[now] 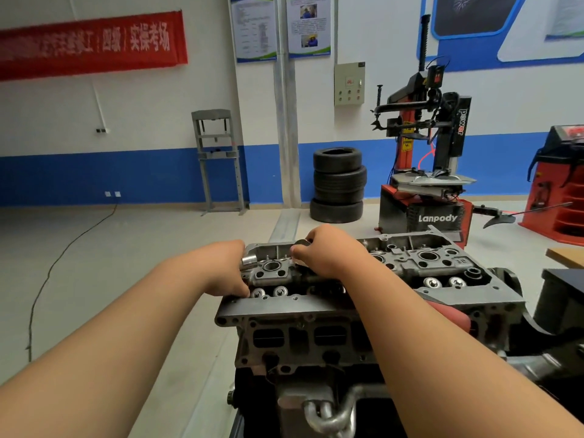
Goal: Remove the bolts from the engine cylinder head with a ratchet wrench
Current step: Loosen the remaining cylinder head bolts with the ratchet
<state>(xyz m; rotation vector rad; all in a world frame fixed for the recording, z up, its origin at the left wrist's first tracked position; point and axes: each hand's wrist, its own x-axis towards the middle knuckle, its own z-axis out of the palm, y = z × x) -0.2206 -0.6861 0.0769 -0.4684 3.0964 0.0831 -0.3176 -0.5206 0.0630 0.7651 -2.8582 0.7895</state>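
Note:
The grey engine cylinder head [442, 273] sits on an engine block in the lower middle of the head view. My left hand [230, 273] rests at its left end, closed around the handle of a ratchet wrench whose shiny end [248, 260] pokes out beside my wrist. My right hand [322, 251] is over the far left part of the head, fingers pinched on the dark round wrench head [301, 243]. The bolt under it is hidden. Shiny valve caps [268, 291] show along the near edge.
A stack of tyres [338, 184] stands by the far wall. A red and black tyre changer [426, 172] is behind the engine, a red machine [562, 184] at far right. A grey press frame [218, 159] stands at left. A cable [47, 273] runs across the floor.

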